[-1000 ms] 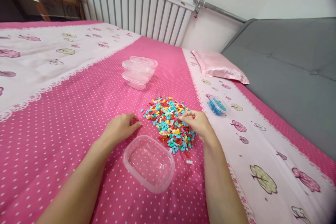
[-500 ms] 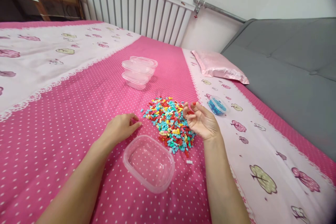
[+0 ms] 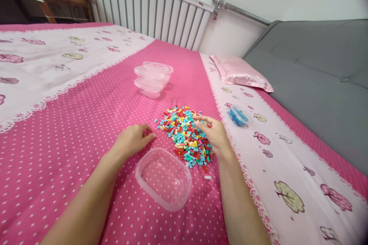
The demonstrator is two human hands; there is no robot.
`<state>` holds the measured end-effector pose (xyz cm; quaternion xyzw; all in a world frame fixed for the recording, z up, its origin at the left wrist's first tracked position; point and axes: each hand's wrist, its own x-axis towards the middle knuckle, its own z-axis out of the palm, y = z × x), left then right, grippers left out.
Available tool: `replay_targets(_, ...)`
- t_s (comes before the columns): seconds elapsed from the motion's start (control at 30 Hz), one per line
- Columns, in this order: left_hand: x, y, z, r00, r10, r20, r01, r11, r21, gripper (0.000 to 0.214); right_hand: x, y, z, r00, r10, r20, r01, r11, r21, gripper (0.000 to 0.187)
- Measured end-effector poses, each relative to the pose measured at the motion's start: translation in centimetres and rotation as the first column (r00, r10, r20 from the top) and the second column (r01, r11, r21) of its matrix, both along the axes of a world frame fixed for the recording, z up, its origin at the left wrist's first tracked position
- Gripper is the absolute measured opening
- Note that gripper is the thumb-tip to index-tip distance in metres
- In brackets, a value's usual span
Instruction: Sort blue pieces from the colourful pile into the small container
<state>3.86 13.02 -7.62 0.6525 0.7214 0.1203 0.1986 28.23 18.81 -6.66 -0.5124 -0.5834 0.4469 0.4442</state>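
A heap of small toy building bricks (image 3: 184,134) in red, blue, yellow, green and white lies on the bed. Over its right side is my right hand (image 3: 214,132), palm turned down, thumb and fingers pinched; a bit of red brick shows at the fingertips, and the palm is hidden. My left hand (image 3: 133,138) rests on the sheet left of the heap, fingers loosely bent, thumb apart, holding nothing. Just below it, in front of the heap, stands a clear plastic container (image 3: 163,180) with nothing in it.
Several clear containers (image 3: 152,80) are stacked behind the heap. To the right sits a lidded container of blue bricks (image 3: 238,116). One white brick (image 3: 207,177) lies loose near my right wrist. A pink pillow (image 3: 240,74) lies by the grey headboard (image 3: 310,57).
My right hand has turned from palm up, with red bricks showing in it, to palm down, and its fingers have moved left over the heap. My left hand stays put.
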Motion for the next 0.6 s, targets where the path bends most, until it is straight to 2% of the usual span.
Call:
replay_targets(0.1,0.08,-0.03,0.17,1.000,0.006,0.001,-0.006,1.000,-0.004,0.035,-0.42,0.08,-0.65,0.949,0.001,0.315,-0.042,0.992,0.123,0.034)
replay_targets(0.23,0.13,-0.02,0.23,1.000,0.008,-0.004,-0.008,1.000,-0.004,0.035,-0.77,0.10,-0.72,0.827,-0.029,0.562,-0.078,0.983,0.166,0.035)
replay_targets(0.37,0.06,0.04,0.06,1.000,0.002,-0.007,-0.003,1.000,-0.002,0.036,-0.91,-0.05,-0.49,0.758,-0.052,0.650,-0.069,0.985,0.159,0.029)
replay_targets(0.6,-0.06,0.08,-0.11,1.000,-0.004,0.010,0.004,1.000,0.005,0.036,-0.57,-0.01,-0.59,0.763,-0.079,0.642,-0.028,0.988,0.154,0.016)
